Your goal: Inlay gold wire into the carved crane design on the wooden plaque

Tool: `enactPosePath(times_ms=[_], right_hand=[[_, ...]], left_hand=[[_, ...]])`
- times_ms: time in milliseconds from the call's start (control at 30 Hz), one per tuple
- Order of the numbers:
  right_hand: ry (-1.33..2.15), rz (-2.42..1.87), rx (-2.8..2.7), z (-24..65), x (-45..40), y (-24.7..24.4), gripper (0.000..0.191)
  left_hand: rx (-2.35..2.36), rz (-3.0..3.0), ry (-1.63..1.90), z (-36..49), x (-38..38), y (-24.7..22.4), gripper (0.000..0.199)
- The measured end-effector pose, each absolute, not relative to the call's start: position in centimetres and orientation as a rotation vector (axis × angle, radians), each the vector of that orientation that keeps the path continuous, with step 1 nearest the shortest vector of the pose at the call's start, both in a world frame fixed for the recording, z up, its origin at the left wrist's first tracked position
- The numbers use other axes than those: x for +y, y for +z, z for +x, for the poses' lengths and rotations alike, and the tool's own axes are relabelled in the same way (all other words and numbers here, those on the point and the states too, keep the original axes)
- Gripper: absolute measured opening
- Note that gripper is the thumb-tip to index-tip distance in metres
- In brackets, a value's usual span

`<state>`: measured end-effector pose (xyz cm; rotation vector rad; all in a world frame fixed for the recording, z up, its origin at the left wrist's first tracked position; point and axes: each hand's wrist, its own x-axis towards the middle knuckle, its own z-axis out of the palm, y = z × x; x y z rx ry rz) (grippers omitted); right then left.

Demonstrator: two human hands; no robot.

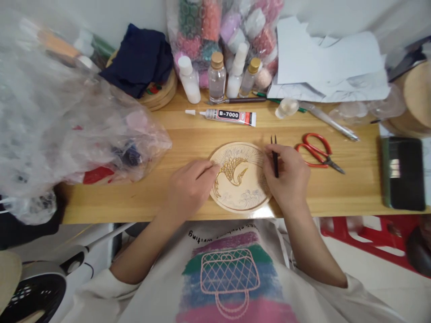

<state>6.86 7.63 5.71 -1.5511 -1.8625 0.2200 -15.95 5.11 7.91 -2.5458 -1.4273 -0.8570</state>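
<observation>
A round pale wooden disc lies on the table in front of me. On it is a bird outline in gold wire, amid printed wave and ray lines. My left hand is closed in a pinch at the disc's left rim, beside the gold wire; what is between its fingertips is hidden. My right hand is closed around black tweezers, whose points face away from me. Its fingers are against the disc's right rim. Red-handled scissors lie just right of this hand.
Behind the disc lies a B-7000 glue tube, with small bottles farther back. A plastic bag spreads over the left side. A craft knife and white papers are at the back right; a phone sits far right.
</observation>
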Motion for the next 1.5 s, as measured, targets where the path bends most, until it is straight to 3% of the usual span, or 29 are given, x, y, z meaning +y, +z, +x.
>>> enactPosePath(times_ms=[233, 800, 967, 1267, 1500], right_hand=[[0.244, -1.512, -1.832, 6.7, 7.5, 5.6, 0.018], [0.397, -1.540, -1.542, 6.6, 6.8, 6.0, 0.008], [0.421, -1.472, -1.472, 6.5, 7.1, 7.9, 0.023], [0.480, -1.403, -1.806, 6.2, 9.2, 13.6, 0.025], [0.564, -1.348, -1.854, 4.9, 11.1, 12.3, 0.034]], left_hand=[[-1.345, -2.543, -0.781, -16.3, 7.6, 7.7, 0.020], [-1.615, -2.636, -0.872, -15.9, 8.2, 6.9, 0.017], [-1.701, -2.684, -0.882, -15.9, 8.2, 7.0, 0.015], [-1.535, -2.752, -0.680, -16.4, 8.1, 7.2, 0.018], [-1.460, -2.695, -0.631, -16.4, 7.7, 6.8, 0.014]])
